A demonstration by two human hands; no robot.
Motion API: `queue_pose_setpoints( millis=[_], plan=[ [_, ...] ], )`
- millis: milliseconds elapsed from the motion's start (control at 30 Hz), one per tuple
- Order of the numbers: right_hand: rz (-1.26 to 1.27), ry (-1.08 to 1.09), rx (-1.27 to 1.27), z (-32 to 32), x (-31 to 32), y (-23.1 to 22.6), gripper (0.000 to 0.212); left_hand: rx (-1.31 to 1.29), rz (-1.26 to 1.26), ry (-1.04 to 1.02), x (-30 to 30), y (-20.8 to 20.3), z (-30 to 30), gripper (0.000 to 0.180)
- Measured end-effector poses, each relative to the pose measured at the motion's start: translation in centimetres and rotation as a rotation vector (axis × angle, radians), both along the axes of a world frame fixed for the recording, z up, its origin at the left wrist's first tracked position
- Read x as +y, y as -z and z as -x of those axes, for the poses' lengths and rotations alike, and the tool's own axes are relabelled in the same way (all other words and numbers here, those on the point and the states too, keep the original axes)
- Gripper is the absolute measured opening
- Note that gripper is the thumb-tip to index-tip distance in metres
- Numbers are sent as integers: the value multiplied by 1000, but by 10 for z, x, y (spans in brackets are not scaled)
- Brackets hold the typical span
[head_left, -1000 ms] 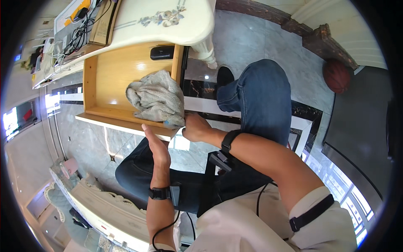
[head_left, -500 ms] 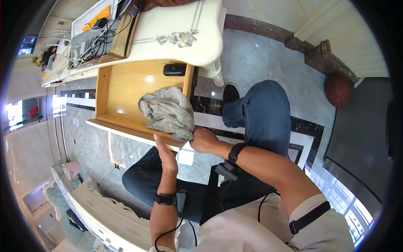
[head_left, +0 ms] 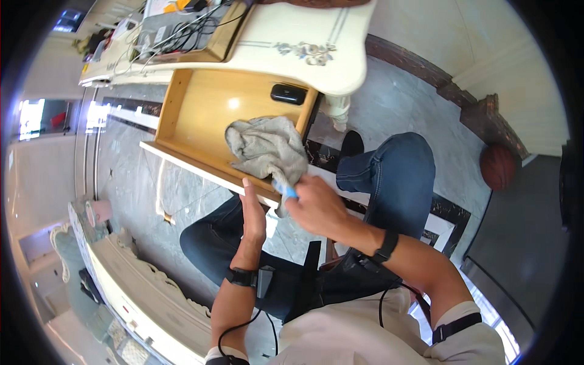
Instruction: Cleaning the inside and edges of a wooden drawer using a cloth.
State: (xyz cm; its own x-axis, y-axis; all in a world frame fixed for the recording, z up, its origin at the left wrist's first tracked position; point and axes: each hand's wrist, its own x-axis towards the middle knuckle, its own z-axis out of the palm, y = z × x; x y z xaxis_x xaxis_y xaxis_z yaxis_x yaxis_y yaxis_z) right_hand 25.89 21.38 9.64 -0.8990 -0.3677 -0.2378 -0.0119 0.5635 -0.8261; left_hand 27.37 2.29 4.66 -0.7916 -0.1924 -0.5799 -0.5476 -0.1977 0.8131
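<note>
A wooden drawer with a white front is pulled out of the cream table. Over its near right corner lies a crumpled grey cloth, partly inside and partly hanging over the front edge. My right hand is closed on the hanging end of the cloth, beside the corner; a light blue patch shows next to the fingers. My left hand rests with straight fingers against the outer face of the drawer front. A small black oblong case sits at the drawer's back right.
The cream table with a floral motif stands above the drawer, bearing a box of tangled cables. My bent knees flank the space below. A basketball lies at the right by the wall. A carved white piece of furniture stands at lower left.
My right hand has moved with the cloth's end, which now hangs further over the front edge, and the blue patch shows. My left hand stays against the drawer front. The whole view has shifted.
</note>
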Motion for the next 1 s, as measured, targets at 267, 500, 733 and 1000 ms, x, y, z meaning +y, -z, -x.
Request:
queue_pose_setpoints(
  millis=[267, 500, 733, 1000],
  plan=[
    [509, 179, 213, 75, 0, -49, 20, -17, 48, 86, 1, -15, 9, 74],
    [153, -13, 209, 132, -43, -54, 32, 55, 62, -341, -33, -47, 34, 68],
    [83, -320, 232, 101, -37, -26, 25, 88, 168, -624, -80, -38, 85, 69],
    [66, -180, 24, 46, -52, -32, 25, 135, -224, -667, -76, 3, 96, 69]
  ],
)
